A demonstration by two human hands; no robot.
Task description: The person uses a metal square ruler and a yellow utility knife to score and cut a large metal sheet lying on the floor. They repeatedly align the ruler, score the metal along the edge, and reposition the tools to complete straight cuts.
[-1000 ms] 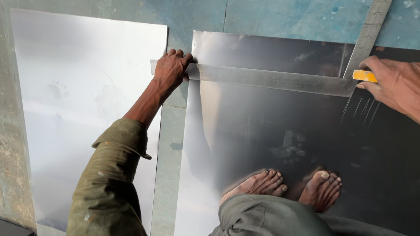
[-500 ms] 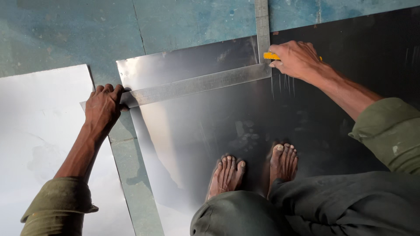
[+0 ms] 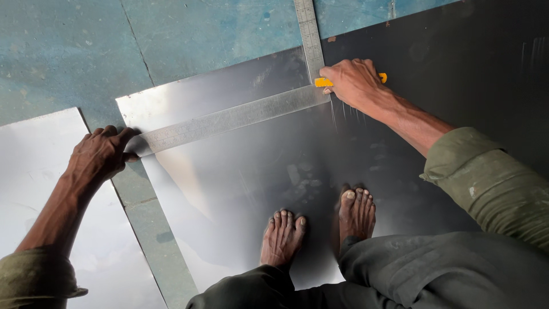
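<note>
1. A steel square ruler [image 3: 229,119] lies flat on a shiny metal sheet [image 3: 240,189], one arm running across it, the other pointing away over the floor [image 3: 200,34].
2. The left hand [image 3: 100,154] presses down on the ruler's near-left end, fingers curled over it.
3. The right hand [image 3: 354,83] is closed around a yellow marker [image 3: 323,82] at the ruler's corner.
4. Two bare feet [image 3: 283,237] stand on the sheet.
5. A second pale sheet [image 3: 34,171] lies to the left, just beside.
</note>
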